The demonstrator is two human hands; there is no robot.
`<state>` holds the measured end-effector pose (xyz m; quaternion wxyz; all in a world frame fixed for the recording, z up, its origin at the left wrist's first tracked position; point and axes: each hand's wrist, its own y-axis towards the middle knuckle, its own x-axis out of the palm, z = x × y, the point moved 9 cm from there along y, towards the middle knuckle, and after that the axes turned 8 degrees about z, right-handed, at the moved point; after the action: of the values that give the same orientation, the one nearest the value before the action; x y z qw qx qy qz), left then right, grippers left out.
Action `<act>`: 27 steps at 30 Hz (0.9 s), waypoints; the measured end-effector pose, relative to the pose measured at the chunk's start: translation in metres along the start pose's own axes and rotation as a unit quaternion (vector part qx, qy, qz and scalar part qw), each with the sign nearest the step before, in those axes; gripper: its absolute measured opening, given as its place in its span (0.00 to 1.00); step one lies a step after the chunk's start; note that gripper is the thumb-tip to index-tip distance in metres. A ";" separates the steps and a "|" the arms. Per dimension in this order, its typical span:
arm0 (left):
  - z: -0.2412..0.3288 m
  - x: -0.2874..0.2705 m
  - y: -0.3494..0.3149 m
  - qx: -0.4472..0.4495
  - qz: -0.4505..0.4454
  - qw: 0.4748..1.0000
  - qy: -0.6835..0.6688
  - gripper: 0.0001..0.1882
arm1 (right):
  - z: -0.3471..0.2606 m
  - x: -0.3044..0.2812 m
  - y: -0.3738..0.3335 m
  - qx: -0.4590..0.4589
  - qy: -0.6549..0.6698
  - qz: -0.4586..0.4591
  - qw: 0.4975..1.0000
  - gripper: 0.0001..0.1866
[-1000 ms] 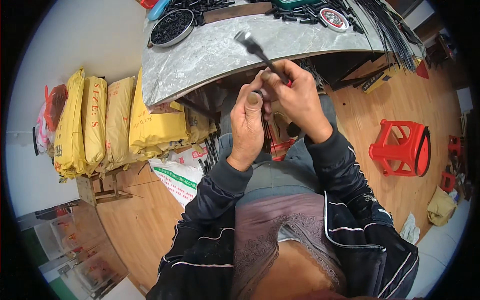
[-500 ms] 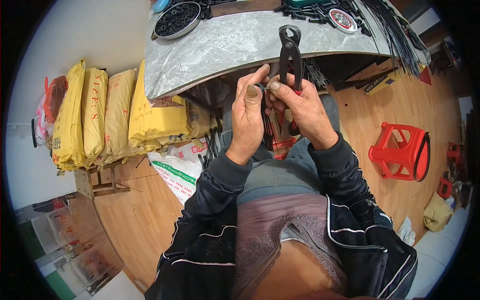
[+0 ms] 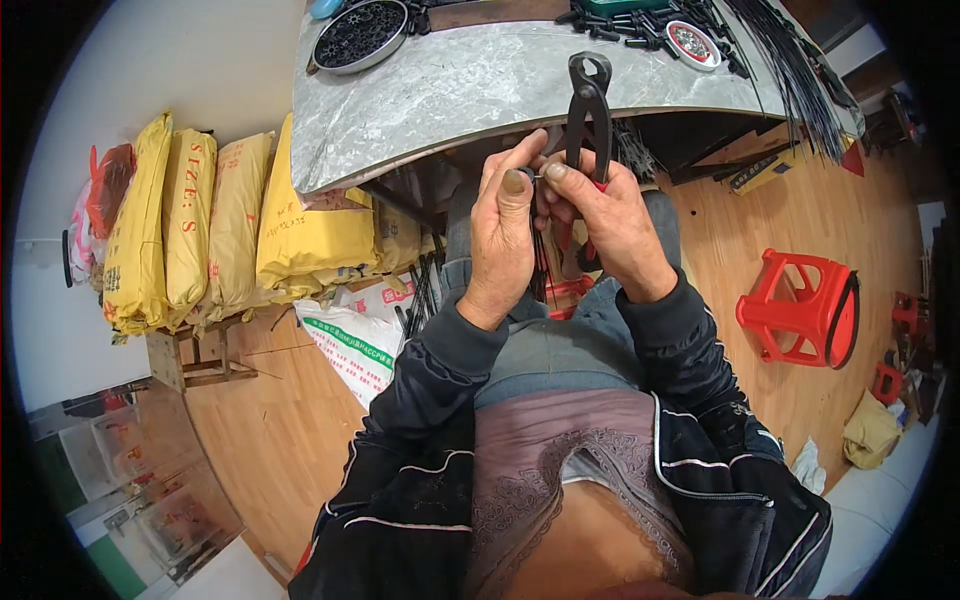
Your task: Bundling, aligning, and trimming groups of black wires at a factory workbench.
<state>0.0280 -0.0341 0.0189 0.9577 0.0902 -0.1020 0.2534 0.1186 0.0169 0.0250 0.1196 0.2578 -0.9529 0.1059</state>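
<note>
Close together in front of the table edge, my two hands meet at the fingertips. With its fingers bent and pressed together, my left hand (image 3: 503, 235) grips the upper end of some thin black rods (image 3: 540, 265) that hang below it. My right hand (image 3: 615, 225) holds end-cutting pincers (image 3: 588, 95) with a dark metal head pointing up and red on the handles. The right thumb and fingers also pinch a tiny light piece at the rod's tip; its kind is too small to make out. The pincers' jaws touch nothing.
A grey marbled table (image 3: 460, 90) lies ahead. On it are a round bowl (image 3: 358, 72) of small black parts, a little dish (image 3: 712, 64) of shiny bits and long black rods (image 3: 775, 60). Yellow sacks (image 3: 185, 220) stand left, a red plastic stool (image 3: 790, 310) right.
Both hands and the pincers appear slightly farther right and lower in the picture. The grips stay the same.
</note>
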 end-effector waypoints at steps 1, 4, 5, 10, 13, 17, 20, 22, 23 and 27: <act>-0.001 0.000 0.000 0.000 -0.002 1.000 0.002 0.29 | 0.000 -0.001 0.000 -0.001 -0.015 0.007 1.000 0.08; -0.001 0.001 0.000 0.002 -0.009 1.000 0.002 0.29 | 0.002 -0.002 0.000 0.005 0.000 0.010 1.000 0.08; -0.001 0.001 0.000 0.004 -0.008 1.000 0.001 0.29 | 0.003 -0.003 0.000 0.007 -0.005 0.014 1.000 0.08; 0.004 0.001 0.000 0.021 -0.004 1.000 0.017 0.27 | 0.005 -0.003 0.001 0.000 -0.012 0.013 1.000 0.08; 0.005 0.001 -0.001 0.017 -0.001 1.000 0.010 0.27 | 0.004 -0.001 0.001 0.003 0.005 0.005 1.000 0.08; 0.005 0.002 -0.003 0.018 -0.004 0.999 0.045 0.32 | 0.003 -0.003 0.000 0.004 -0.021 0.012 1.000 0.08; 0.003 0.003 -0.002 0.013 -0.005 0.999 0.049 0.32 | 0.004 0.000 -0.001 -0.013 -0.065 0.018 0.998 0.08; 0.016 0.004 0.001 0.094 0.006 0.993 0.067 0.31 | -0.008 -0.002 -0.005 -0.110 -0.098 0.084 0.985 0.06; 0.018 0.004 0.001 0.101 0.007 0.993 0.062 0.31 | -0.005 0.000 -0.006 -0.101 -0.105 0.092 0.985 0.06; 0.009 -0.012 0.006 0.013 0.066 0.998 -0.006 0.28 | -0.028 0.016 -0.016 -0.175 -0.159 0.061 0.970 0.09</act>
<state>0.0136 -0.0370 0.0255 0.9371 0.0978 -0.1105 0.3164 0.1185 0.0035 0.0584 0.0029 0.1873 -0.9774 -0.0981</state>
